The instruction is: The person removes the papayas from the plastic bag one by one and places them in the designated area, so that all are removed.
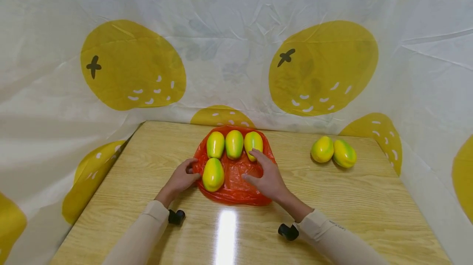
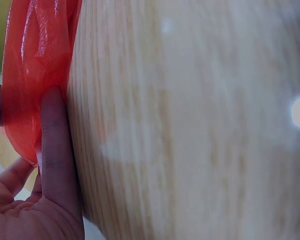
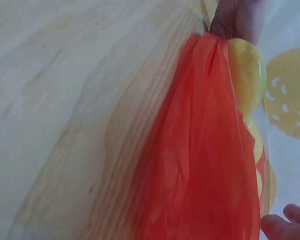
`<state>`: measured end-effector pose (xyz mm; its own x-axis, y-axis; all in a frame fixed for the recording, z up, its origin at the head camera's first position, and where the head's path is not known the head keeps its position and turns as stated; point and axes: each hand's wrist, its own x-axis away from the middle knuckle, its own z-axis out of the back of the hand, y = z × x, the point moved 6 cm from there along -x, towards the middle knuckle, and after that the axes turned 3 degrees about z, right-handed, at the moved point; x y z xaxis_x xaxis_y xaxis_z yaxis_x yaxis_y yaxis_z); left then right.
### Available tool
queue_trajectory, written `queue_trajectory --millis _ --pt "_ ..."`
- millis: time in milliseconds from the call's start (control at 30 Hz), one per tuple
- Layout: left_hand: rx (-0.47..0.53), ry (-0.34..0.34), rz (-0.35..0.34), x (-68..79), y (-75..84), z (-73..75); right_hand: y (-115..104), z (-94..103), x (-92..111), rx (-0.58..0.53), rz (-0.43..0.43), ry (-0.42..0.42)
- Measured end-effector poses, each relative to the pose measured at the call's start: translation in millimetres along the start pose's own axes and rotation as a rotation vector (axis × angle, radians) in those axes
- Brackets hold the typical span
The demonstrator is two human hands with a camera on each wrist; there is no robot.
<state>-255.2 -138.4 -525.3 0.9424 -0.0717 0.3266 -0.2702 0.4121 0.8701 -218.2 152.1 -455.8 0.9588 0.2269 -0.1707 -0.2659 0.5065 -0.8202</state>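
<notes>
A red plastic bag lies spread on the table with several yellow-green fruits, papaya-like in shape, on it. Three fruits stand in a row at its back; one fruit lies at the front left. My left hand grips the bag's left edge, beside that front fruit. In the left wrist view the red film passes between its fingers. My right hand hovers over the bag's right part, fingers spread and holding nothing. Its fingertips overlap the back-right fruit in the head view; contact cannot be told.
Two more fruits, one on the left and one on the right, lie touching each other at the back right of the wooden table. A white curtain with yellow fruit prints hangs behind and beside the table.
</notes>
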Motion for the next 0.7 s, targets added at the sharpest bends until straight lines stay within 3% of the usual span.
queue_trajectory --millis 400,700 --pt "-0.003 0.004 -0.008 -0.7 1.0 -0.5 -4.6 -18.3 0.1 -0.082 -0.057 -0.020" --pt "-0.014 0.001 -0.001 1.0 1.4 0.6 -7.4 -33.0 -1.6 -0.102 -0.046 -0.046"
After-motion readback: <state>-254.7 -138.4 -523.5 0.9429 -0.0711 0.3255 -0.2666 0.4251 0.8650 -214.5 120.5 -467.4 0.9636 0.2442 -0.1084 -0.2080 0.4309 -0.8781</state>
